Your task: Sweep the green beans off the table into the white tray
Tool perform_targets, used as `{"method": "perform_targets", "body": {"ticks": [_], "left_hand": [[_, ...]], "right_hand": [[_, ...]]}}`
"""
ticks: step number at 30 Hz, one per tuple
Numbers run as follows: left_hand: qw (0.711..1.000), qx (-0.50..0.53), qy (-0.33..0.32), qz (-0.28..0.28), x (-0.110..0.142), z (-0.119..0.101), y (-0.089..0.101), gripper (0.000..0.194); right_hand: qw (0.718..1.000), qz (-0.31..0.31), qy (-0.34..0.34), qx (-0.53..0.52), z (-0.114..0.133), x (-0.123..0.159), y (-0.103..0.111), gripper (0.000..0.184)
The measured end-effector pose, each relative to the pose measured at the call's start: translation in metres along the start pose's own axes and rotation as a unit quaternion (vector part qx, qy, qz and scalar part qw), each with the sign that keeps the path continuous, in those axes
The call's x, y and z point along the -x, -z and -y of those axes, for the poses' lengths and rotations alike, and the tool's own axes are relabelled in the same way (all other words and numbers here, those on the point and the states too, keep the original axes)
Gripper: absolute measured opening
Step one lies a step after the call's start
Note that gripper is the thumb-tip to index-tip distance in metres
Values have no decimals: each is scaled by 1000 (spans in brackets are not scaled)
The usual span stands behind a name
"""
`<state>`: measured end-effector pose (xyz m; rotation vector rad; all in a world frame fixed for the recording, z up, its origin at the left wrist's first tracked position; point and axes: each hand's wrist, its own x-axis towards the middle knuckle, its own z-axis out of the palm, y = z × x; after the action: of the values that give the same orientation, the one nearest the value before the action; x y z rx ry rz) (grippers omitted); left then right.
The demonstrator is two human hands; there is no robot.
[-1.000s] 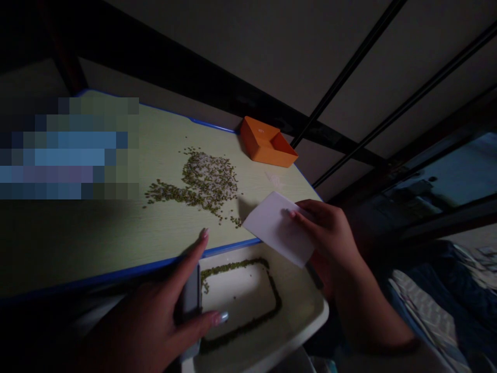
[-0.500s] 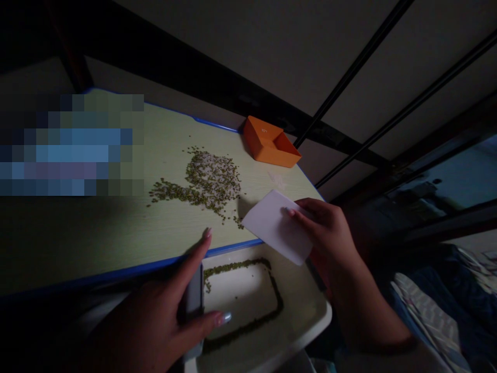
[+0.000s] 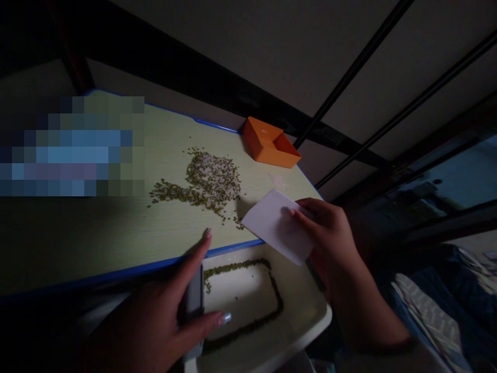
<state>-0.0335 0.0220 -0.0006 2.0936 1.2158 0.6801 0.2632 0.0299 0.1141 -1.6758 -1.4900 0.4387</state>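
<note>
My right hand [image 3: 326, 225] is closed on a white card [image 3: 274, 225], thumb on top of it. The card is held tilted at the front edge of the table, its left corner beside a few green beans. Further back on the tabletop lies a pile of small green beans mixed with white grains [image 3: 213, 178]. My left hand [image 3: 171, 305] is at the left side of a white plastic tub [image 3: 306, 318], around its grey handle [image 3: 195, 290], with the thumb over the inside and the index finger stretched toward the table. Green beans line the edges of the tub's bottom.
An orange open box [image 3: 272, 147] stands at the back right of the pale green table [image 3: 128, 233], which has a blue edge. A small patch of white grains [image 3: 277, 180] lies in front of it. Cloth [image 3: 430, 311] lies at lower right. A blurred-out patch covers the far left.
Almost nothing differs. Both hands, the card, the tub and the bean pile keep their places, with only a very slight shift of the view.
</note>
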Motion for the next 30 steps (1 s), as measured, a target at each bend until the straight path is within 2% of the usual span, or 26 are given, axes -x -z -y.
{"method": "perform_targets", "body": {"ticks": [4, 9, 22, 30], "left_hand": [[1000, 14, -14, -12, 0, -1, 0, 84], [1000, 25, -6, 3, -1, -2, 2, 83], [1000, 7, -9, -5, 0, -4, 2, 80], [999, 35, -2, 15, -1, -2, 3, 84]], "right_hand": [[1000, -1, 0, 7, 1, 0, 0, 20], [1000, 12, -9, 13, 1, 1, -1, 24], [1000, -14, -13, 15, -4, -2, -2, 26], [1000, -18, -8, 3, -6, -1, -4, 27]]}}
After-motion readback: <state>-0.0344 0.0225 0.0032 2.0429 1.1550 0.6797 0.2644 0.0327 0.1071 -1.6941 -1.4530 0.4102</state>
